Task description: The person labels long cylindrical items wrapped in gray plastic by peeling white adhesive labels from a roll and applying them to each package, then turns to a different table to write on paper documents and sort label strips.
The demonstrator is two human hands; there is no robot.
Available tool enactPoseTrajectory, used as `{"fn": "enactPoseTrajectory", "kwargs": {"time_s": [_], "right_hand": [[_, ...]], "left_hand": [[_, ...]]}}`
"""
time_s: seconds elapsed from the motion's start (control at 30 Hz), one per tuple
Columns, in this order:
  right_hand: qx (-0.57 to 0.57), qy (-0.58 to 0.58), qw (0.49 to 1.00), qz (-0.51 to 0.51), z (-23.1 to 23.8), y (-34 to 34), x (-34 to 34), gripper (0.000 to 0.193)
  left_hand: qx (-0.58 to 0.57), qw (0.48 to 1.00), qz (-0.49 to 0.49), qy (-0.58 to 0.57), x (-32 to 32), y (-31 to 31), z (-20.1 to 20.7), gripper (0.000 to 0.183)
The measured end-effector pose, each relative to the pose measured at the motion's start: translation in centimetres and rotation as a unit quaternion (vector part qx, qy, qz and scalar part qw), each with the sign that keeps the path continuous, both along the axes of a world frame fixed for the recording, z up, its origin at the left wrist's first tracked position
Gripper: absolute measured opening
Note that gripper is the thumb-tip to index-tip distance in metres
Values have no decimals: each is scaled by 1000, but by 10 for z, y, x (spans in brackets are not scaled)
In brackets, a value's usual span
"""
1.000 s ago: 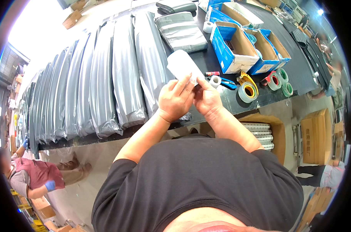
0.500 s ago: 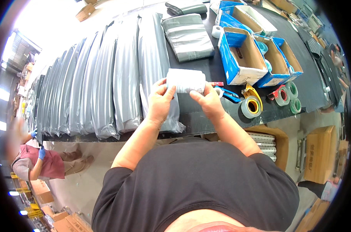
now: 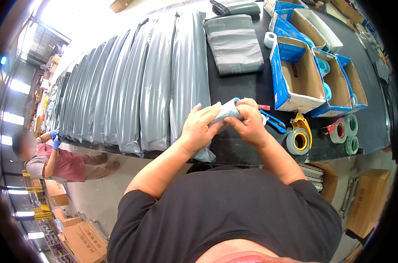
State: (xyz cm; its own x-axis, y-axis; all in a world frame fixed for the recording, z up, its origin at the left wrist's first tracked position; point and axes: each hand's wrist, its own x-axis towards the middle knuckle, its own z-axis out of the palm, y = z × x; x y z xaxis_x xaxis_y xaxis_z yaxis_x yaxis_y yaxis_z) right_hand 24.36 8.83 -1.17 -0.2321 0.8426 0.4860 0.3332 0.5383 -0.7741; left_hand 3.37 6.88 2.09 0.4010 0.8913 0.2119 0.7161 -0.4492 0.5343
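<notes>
Between my two hands, over the near part of the black table, is a white roll [image 3: 227, 110], seemingly of labels, with a light-blue core at its right end. My left hand [image 3: 200, 128] lies along its left side, fingers over it and thumb beneath. My right hand [image 3: 250, 122] grips the right end, its fingertips curled at the core and thumb against the side. Just beyond my right hand lie a blue utility knife [image 3: 275, 123] and a small red thing [image 3: 263, 107]. Several long grey plastic-wrapped packages [image 3: 188, 83] lie side by side at the left.
Blue cardboard boxes [image 3: 295, 105], some with light-blue-cored rolls, stand at the right. Nearer are a yellow tape dispenser [image 3: 303, 127] and clear tape rolls [image 3: 351, 144]. Folded grey bags [image 3: 234, 46] lie behind. A co-worker in a red apron [image 3: 69, 163] stands at the far left.
The roll has tilted, so its blue-cored end now shows. My left hand has slid over its side, and my right fingers have curled onto the end. The view has shifted slightly.
</notes>
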Motion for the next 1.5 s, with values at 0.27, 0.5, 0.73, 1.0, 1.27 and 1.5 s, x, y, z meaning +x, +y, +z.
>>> {"fn": "enactPoseTrajectory", "kwargs": {"time_s": [0.27,0.5,0.73,1.0,1.27,1.5], "right_hand": [[-18,-32,999,0,7,-1,-8,25],[-250,69,966,-24,-3,-22,-1,23],[-341,278,892,-105,-11,-62,15,22],[-349,312,879,-92,-30,-74,36,24],[-368,325,869,-52,-33,-53,28,22],[-369,304,877,-52,-38,-49,26,21]], "left_hand": [[-271,935,-54,-221,-24,26,7,31],[-520,781,59,-342,-89,119,28,33],[9,982,107,-157,-108,199,36,21],[328,912,-75,234,-106,143,-42,26],[259,927,-86,257,-116,136,-52,33],[4,944,-43,328,-79,101,-31,65]]}}
